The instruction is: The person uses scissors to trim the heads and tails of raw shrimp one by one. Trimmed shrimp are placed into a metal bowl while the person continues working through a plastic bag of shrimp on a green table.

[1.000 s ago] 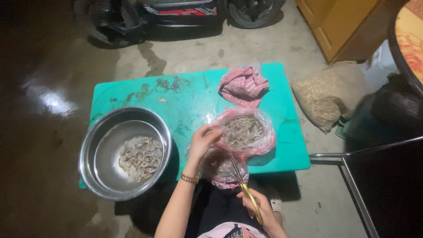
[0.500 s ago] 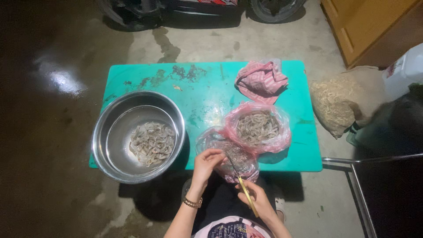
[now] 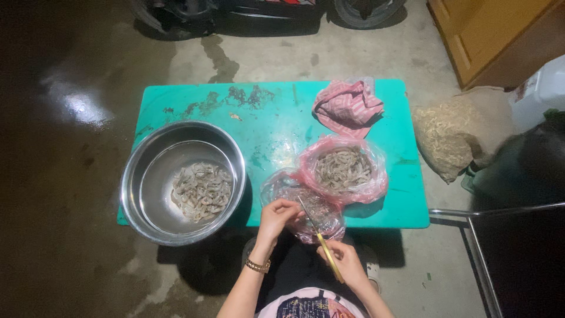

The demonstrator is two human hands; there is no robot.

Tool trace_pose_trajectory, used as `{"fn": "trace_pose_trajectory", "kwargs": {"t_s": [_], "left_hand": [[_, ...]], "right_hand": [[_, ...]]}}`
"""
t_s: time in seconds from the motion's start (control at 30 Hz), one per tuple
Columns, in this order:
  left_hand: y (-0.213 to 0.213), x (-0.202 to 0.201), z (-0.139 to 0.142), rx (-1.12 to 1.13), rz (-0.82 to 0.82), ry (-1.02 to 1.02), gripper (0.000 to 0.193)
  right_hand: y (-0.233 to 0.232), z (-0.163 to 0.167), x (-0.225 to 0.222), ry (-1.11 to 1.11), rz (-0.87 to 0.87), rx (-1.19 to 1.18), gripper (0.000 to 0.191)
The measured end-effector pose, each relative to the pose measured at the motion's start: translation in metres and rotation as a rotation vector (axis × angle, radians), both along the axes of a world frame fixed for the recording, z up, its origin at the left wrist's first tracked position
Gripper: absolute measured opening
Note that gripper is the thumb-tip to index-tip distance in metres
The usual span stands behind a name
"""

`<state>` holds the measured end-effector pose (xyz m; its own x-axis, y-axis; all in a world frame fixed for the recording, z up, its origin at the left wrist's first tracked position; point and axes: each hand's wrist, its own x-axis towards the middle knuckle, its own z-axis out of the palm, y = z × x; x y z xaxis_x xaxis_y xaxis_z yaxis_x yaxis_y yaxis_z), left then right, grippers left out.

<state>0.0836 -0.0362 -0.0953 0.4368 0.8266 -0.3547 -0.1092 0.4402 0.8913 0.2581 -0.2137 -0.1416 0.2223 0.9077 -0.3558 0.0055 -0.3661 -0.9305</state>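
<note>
On the green table near edge | steel bowl of shrimp at its left end, pink bag of shrimp right of centre, clear bag overhanging toward you | your left hand pinches a shrimp above the clear bag | your right hand, nearer you, grips yellow-handled scissors, blades angled up-left toward that shrimp.

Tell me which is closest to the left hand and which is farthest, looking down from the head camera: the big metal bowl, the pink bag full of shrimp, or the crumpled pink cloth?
From the left hand:
1. The pink bag of shrimp, just up and to its right on the green table.
2. The metal bowl, off to its left at the table's edge.
3. The pink cloth, farthest, at the table's far right side.
</note>
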Motion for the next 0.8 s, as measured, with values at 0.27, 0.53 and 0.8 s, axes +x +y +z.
{"fn": "trace_pose_trajectory", "kwargs": {"t_s": [0.27, 0.53, 0.8], "left_hand": [[0.005, -0.011, 0.028, 0.293, 0.100, 0.182, 0.016], [0.011, -0.063, 0.139, 1.010, 0.552, 0.690, 0.023], [0.040, 0.036, 0.104, 0.908, -0.073, 0.538, 0.021]], "right_hand": [[0.000, 0.017, 0.010, 0.283, -0.018, -0.105, 0.033], [-0.004, 0.027, 0.012, 0.354, -0.032, -0.053, 0.035], [-0.008, 0.022, 0.006, 0.382, -0.058, -0.049, 0.036]]}}
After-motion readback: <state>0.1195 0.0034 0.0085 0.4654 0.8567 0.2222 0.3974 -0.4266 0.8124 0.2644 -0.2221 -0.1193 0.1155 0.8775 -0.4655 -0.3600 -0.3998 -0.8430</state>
